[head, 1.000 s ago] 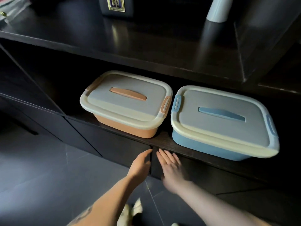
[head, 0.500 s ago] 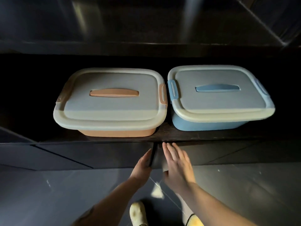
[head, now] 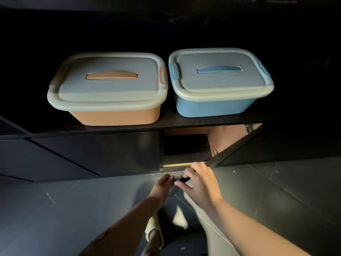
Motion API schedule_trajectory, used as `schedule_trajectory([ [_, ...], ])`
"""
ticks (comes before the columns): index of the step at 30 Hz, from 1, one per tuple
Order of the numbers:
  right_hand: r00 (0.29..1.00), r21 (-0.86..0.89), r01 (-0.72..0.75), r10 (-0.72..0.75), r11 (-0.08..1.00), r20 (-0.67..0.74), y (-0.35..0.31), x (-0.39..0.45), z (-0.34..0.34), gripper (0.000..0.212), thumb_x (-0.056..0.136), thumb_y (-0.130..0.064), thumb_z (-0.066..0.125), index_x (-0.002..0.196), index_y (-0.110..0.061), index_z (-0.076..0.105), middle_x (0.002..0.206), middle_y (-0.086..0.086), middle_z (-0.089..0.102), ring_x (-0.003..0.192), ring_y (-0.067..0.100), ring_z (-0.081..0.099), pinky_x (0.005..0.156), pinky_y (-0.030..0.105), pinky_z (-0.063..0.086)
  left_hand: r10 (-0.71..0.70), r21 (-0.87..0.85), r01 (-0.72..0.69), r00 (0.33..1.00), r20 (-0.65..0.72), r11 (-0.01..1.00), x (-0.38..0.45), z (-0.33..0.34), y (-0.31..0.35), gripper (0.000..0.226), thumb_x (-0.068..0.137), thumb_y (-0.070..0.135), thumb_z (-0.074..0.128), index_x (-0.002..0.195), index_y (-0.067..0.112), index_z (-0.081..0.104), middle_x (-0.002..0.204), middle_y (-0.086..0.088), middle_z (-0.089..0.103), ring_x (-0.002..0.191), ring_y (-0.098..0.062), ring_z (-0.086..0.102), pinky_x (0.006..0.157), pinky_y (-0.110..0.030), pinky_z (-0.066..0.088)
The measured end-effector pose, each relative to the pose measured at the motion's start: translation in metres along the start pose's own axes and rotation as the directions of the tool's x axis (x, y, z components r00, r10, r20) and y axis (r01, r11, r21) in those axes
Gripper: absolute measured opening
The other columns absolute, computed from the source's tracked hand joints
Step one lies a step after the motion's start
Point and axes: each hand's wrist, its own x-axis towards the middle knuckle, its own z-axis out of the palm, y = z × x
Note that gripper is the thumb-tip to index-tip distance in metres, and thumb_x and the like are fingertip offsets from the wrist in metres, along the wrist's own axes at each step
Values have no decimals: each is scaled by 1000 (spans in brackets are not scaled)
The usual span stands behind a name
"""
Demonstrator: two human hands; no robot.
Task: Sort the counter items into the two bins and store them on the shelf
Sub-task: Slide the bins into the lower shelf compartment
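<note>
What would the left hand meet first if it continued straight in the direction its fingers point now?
Probably the lower edge of the open cabinet door, which the right hand already touches; the left hand points up-right toward it. Depth is unclear.

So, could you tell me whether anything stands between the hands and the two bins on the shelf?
Nothing visible does. Both hands, left and right, are low at the cabinet door, below the orange bin and blue bin.

The opened cabinet (head: 185, 146) interior is too dark to read.

Head view, looking down, close shelf (head: 203, 120)
</note>
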Motion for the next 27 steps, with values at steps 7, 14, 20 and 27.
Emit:
schedule_trajectory([
  [7,999,45,-26,25,999,28,52,-118,-29,20,79,-43,63,67,-27,57,80,-12,52,85,16,55,84,32,45,-28,72,8,961,275,997,-81,89,-12,19,100,6,39,90,4,54,86,-7,61,67,-2,63,63,-9,47],
  [14,907,104,-409,392,907,151,108,-189,-58,48,85,-42,59,131,-34,52,154,-14,27,137,13,35,111,29,31,-64,131,-2,864,500,991,-108,184,8,30,98,8,44,121,-9,54,109,-22,60,86,-14,54,72,-12,43],
  [20,847,13,-517,508,856,156,157,-226,-90,56,85,-10,58,137,-28,48,157,-18,18,135,10,38,102,25,41,-27,204,-126,788,615,971,-139,258,55,41,100,17,41,142,14,44,135,-2,53,125,-15,48,97,-15,35],
  [27,731,-49,-658,652,752,200,210,-232,-119,55,81,0,55,130,-24,51,159,-14,7,140,17,24,91,29,47,40,258,-290,731,681,922,-128,266,83,48,101,13,40,148,11,30,149,-13,40,133,-23,41,100,-16,30],
])
